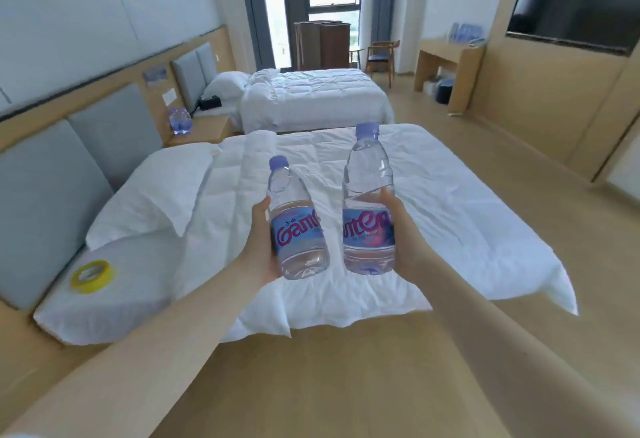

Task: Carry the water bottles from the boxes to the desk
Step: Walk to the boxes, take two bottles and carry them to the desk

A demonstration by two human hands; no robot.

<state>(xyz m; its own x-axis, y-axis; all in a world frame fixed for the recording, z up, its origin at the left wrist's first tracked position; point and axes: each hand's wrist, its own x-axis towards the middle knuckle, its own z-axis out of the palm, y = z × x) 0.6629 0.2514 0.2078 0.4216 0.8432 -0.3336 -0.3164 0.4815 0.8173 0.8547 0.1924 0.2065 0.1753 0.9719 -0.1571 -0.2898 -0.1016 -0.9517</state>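
Your left hand (pixel 258 243) wraps the tilted bottle (pixel 298 226) at its label. Your right hand (pixel 403 233) wraps the upright bottle (pixel 369 202), both above the bed (pixel 450 202). Full, so weighty; thin walls, probably slick. Hold mid-label. Desk (pixel 446 53) well ahead.

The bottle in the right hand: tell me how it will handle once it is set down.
The right-hand bottle looks filled with water, so it is probably heavy for its size and steady once upright. Its clear plastic wall likely dents under a hard squeeze by the right hand. Being round, it would probably roll if laid on its side.
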